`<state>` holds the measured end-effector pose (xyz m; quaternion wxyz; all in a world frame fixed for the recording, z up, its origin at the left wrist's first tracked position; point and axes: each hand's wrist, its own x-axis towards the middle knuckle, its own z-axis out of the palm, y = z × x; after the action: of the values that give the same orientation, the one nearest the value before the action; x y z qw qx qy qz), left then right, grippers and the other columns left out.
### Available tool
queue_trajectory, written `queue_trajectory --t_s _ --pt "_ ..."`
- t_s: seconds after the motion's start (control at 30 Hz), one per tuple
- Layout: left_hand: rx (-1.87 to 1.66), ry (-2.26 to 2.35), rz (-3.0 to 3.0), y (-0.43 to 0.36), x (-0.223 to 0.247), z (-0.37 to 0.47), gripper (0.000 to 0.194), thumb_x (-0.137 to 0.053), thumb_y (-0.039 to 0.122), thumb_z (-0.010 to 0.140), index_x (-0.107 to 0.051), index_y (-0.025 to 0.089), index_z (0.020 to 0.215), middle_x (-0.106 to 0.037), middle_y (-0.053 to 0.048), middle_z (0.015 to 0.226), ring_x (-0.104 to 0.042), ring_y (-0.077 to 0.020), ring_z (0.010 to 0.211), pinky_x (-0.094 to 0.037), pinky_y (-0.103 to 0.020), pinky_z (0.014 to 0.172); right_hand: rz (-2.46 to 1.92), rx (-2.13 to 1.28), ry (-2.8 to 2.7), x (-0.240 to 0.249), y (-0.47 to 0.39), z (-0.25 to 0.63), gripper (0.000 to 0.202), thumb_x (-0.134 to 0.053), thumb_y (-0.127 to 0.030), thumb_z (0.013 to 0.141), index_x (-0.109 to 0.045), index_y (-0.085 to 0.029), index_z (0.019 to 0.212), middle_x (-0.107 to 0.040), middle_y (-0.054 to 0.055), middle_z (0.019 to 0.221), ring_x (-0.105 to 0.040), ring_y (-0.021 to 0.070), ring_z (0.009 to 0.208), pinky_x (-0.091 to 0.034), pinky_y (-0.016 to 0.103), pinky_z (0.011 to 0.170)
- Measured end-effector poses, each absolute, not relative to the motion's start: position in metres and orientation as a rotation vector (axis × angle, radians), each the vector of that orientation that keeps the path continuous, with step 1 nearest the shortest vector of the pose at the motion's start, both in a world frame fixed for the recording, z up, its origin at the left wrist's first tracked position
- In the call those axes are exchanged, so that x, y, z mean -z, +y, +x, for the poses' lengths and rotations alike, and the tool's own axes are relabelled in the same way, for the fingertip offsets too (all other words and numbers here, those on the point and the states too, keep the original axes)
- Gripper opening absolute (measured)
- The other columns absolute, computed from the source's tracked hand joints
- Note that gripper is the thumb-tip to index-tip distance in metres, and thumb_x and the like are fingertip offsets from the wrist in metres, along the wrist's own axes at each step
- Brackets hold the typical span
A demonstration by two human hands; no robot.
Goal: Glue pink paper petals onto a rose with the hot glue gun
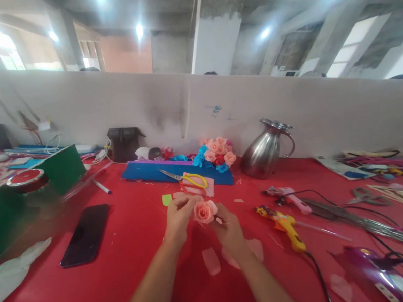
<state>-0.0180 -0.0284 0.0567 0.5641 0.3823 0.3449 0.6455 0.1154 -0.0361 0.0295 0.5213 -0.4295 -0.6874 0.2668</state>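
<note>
Between my two hands is a pink paper rose [205,212], its bloom facing me. My left hand [178,219] pinches its left edge with the fingertips. My right hand [229,229] has its fingers closed at the flower's lower right side; its grip is partly hidden. Pink paper petals [211,261] lie on the red table under my wrists. Just beyond the rose are scissors [193,182] with yellow and red handles, resting over pink paper, and a small green paper piece [167,199].
A bunch of pink, blue and red flowers [217,152] lies on a blue sheet [143,173] at the back, beside a metal jug [267,149]. Yellow [288,229] and pink glue guns [294,199] with cords lie right. Left are a phone [85,235], a jar [28,185] and a green panel [67,168].
</note>
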Motion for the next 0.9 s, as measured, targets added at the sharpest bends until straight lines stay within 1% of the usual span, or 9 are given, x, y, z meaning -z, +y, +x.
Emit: queue_trajectory --t_s 0.1,0.23,0.37,0.5,0.6,0.7,0.8,0.9 --pt "-1.478 0.786 0.778 -0.0266 -0.0552 -0.0177 0.026 -0.072 0.036 0.058 -0.064 0.012 0.055 -0.055 0.001 0.053 -0.044 -0.0065 0.049 -0.033 -0.02 0.05 -0.975 -0.605 -1.685 -0.0313 -0.0361 0.1154 0.013 -0.056 -0.028 0.077 -0.066 -0.019 0.077 -0.065 0.003 0.077 -0.056 0.0171 0.072 -0.044 0.027 0.067" --pt "-1.398 0.73 0.673 -0.0243 -0.054 -0.0183 0.026 -0.075 0.035 0.055 -0.064 0.011 0.055 -0.058 0.0 0.053 -0.048 -0.0072 0.049 -0.035 -0.02 0.051 -1.002 -0.645 -1.667 -0.0301 -0.0361 0.1147 0.013 -0.056 -0.028 0.078 -0.065 -0.019 0.079 -0.064 0.003 0.08 -0.057 0.0172 0.074 -0.044 0.026 0.069" --pt "-1.374 0.652 0.611 -0.0241 -0.0559 -0.0193 0.022 -0.076 0.03 0.055 -0.068 0.012 0.066 -0.063 -0.001 0.06 -0.053 -0.0081 0.053 -0.039 -0.02 0.055 -1.041 -0.721 -1.594 -0.0255 -0.0353 0.1149 0.013 -0.056 -0.028 0.078 -0.064 -0.019 0.082 -0.065 0.003 0.081 -0.058 0.0185 0.078 -0.046 0.028 0.072" --pt "-1.369 0.62 0.604 -0.0247 -0.058 -0.0198 0.026 -0.076 0.024 0.055 -0.07 0.014 0.078 -0.067 -0.003 0.072 -0.057 -0.0094 0.059 -0.041 -0.019 0.057 -1.028 -0.743 -1.557 -0.0232 -0.034 0.1153 0.014 -0.057 -0.026 0.075 -0.065 -0.019 0.085 -0.065 0.003 0.079 -0.059 0.0189 0.078 -0.046 0.028 0.072" --pt "-1.391 0.624 0.604 -0.0245 -0.0579 -0.0199 0.024 -0.075 0.026 0.057 -0.07 0.013 0.077 -0.067 -0.003 0.072 -0.056 -0.0094 0.06 -0.04 -0.019 0.057 -1.038 -0.755 -1.548 -0.0244 -0.0341 0.1147 0.013 -0.057 -0.025 0.075 -0.065 -0.019 0.083 -0.065 0.003 0.078 -0.059 0.0189 0.079 -0.046 0.029 0.073" --pt "-1.41 0.631 0.598 -0.0249 -0.0578 -0.0205 0.025 -0.071 0.033 0.062 -0.07 0.013 0.077 -0.066 -0.003 0.068 -0.056 -0.01 0.06 -0.04 -0.019 0.058 -1.041 -0.769 -1.53 -0.0263 -0.0346 0.1137 0.013 -0.057 -0.026 0.075 -0.065 -0.019 0.082 -0.066 0.003 0.079 -0.059 0.019 0.078 -0.046 0.029 0.072" --pt "-1.421 0.644 0.65 -0.0264 -0.0576 -0.0212 0.028 -0.067 0.039 0.067 -0.07 0.013 0.079 -0.066 -0.003 0.07 -0.057 -0.012 0.064 -0.041 -0.02 0.06 -1.046 -0.766 -1.535 -0.0269 -0.035 0.1134 0.014 -0.057 -0.026 0.075 -0.066 -0.018 0.083 -0.066 0.004 0.08 -0.059 0.0192 0.077 -0.046 0.03 0.071" --pt "-1.444 0.685 0.741 -0.0275 -0.0561 -0.0206 0.022 -0.068 0.035 0.066 -0.067 0.013 0.071 -0.063 -0.002 0.066 -0.054 -0.0105 0.061 -0.039 -0.02 0.059 -1.052 -0.763 -1.557 -0.0261 -0.0356 0.1137 0.015 -0.057 -0.026 0.076 -0.066 -0.018 0.084 -0.067 0.005 0.082 -0.059 0.0191 0.076 -0.046 0.03 0.071"
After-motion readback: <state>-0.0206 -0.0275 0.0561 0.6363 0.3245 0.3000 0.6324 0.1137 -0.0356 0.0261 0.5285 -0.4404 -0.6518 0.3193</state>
